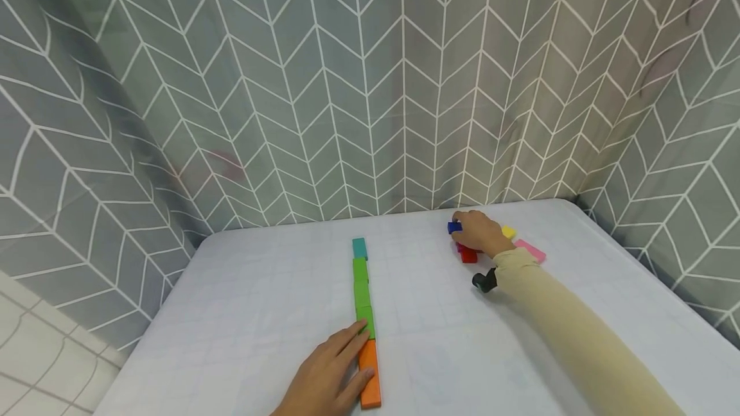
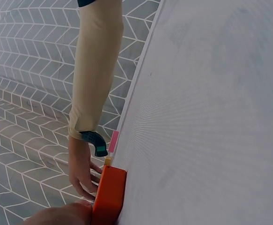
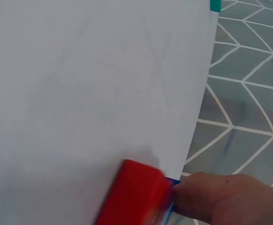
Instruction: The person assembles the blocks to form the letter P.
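One hand (image 1: 328, 370) against orange block (image 1: 372, 388)

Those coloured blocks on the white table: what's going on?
A person is handling them. The left-hand grip rests on the orange block and touches the adjoining green block; beyond run two more green blocks and a teal block, roughly in line. The right-hand grip is at the blue block, near a red block, yellow block and pink block; whether it's held is unclear.
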{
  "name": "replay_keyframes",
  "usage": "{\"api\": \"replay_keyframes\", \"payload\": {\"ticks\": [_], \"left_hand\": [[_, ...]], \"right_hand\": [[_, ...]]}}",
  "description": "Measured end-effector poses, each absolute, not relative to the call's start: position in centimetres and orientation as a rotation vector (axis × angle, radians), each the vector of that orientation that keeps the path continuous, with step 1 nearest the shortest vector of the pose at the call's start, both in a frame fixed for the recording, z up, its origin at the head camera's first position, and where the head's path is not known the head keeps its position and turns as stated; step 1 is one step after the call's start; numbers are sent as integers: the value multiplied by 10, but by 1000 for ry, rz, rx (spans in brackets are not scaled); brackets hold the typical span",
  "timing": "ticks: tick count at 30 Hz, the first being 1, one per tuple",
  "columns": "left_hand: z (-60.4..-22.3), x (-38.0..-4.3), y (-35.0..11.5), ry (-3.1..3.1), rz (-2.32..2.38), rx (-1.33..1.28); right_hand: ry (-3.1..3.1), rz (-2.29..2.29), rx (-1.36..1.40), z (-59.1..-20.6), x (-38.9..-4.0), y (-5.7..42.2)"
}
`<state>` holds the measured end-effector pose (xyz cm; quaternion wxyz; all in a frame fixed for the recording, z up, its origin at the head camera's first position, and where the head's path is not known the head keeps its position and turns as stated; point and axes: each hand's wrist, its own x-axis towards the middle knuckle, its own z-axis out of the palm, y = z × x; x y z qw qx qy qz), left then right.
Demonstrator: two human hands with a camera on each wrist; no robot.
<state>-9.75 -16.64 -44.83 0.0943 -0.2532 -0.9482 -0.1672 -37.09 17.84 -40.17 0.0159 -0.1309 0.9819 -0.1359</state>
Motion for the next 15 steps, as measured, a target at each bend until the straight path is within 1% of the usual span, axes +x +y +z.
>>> {"api": "replay_keyframes", "payload": {"ticks": [8, 15], "left_hand": [[-446, -98, -166, -2861, -516, -737], [-448, -99, -166, -2896, -526, -725]], "right_hand": [[3105, -399, -445, -401, -373, 175], [3108, -455, -574, -399, -372, 140]]}}
